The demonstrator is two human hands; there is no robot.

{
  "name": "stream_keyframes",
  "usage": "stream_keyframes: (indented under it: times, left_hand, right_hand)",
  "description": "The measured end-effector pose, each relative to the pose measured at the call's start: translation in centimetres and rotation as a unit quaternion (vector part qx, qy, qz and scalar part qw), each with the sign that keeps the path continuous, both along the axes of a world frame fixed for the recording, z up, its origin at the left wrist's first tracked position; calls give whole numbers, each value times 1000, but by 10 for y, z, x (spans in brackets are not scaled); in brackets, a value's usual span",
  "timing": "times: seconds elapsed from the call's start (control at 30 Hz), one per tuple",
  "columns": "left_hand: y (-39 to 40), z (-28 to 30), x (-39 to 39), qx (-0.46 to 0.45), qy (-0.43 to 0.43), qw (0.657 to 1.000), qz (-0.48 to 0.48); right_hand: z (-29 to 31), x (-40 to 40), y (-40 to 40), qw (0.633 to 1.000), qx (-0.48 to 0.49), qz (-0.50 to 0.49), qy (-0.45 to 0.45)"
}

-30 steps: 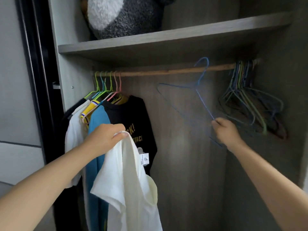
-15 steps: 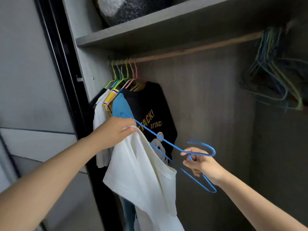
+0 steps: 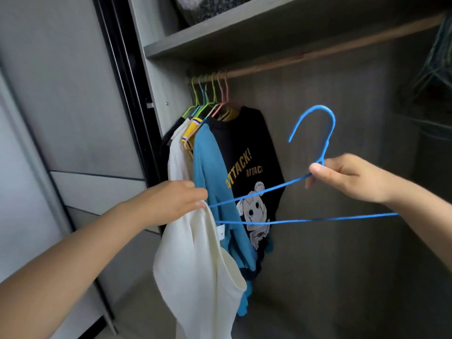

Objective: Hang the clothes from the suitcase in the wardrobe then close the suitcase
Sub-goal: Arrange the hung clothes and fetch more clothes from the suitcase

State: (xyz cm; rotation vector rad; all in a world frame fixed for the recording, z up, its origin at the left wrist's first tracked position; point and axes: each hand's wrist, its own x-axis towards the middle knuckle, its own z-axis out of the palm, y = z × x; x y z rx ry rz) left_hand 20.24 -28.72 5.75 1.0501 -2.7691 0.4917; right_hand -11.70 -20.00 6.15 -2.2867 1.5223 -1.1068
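My left hand (image 3: 168, 203) grips the neck of a white shirt (image 3: 200, 272), which hangs down limp in front of the wardrobe. My right hand (image 3: 347, 177) pinches a blue wire hanger (image 3: 315, 148) at the base of its hook, hook pointing up. The hanger's left tip reaches the shirt's collar right at my left hand. Behind them, several garments hang on coloured hangers at the left end of the wooden rail (image 3: 318, 51), a black printed T-shirt (image 3: 247, 162) and a blue one (image 3: 208, 162) among them. The suitcase is out of view.
A shelf (image 3: 220, 28) with a dark fuzzy object runs above the rail. A bunch of empty wire hangers (image 3: 437, 69) hangs at the rail's right end. The wardrobe's sliding door frame (image 3: 119, 77) stands at left. Bare rail lies between the clothes and the empty hangers.
My right hand has taken the blue hanger off the rail, brought it down and turned it hook-up, with its left tip at the shirt collar. The view has shifted left and down.
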Motion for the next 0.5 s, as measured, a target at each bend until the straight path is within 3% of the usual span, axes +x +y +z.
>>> stream_keyframes:
  times: [0.23,0.37,0.5]
  left_hand:
    - [12,2,-7,-44,22,998,-30]
    - [26,1,-31,-121,45,981,-145]
    - [44,1,-57,-174,60,963,-198]
  right_hand:
    - [23,-2,7,1000,-6,5,-2]
    - [13,20,3,1000,18,11,-8]
    - [-7,39,-2,986,85,85,-119]
